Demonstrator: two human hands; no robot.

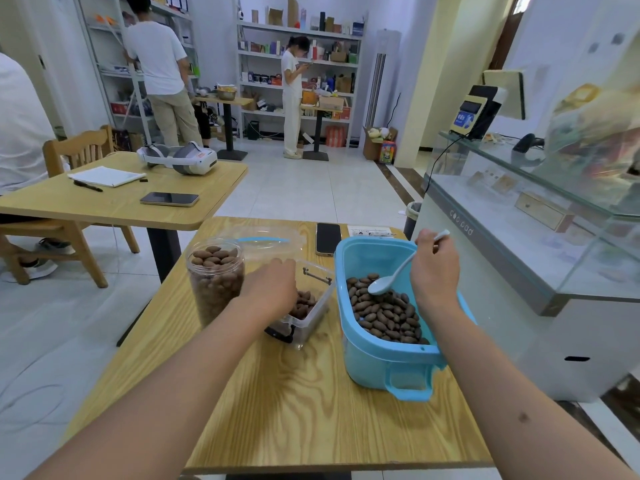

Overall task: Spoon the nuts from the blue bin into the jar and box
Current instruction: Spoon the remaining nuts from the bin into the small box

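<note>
Nuts lie heaped in the blue bin at about 4 o'clock on the table. The right hand grips a white spoon, its bowl just above the heap. At 9 o'clock of the bin, the left hand rests over the clear box; whether its fingers grip cannot be told. The jar, nearly full, stands at the box's 9 o'clock.

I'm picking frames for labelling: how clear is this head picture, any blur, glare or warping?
Head view: the nuts in the blue bin, the white spoon and both hands are sharp in even indoor light; the glass counter at right is smeared and reflective; wide-angle warping bends the edges, stretching the forearms.
</note>
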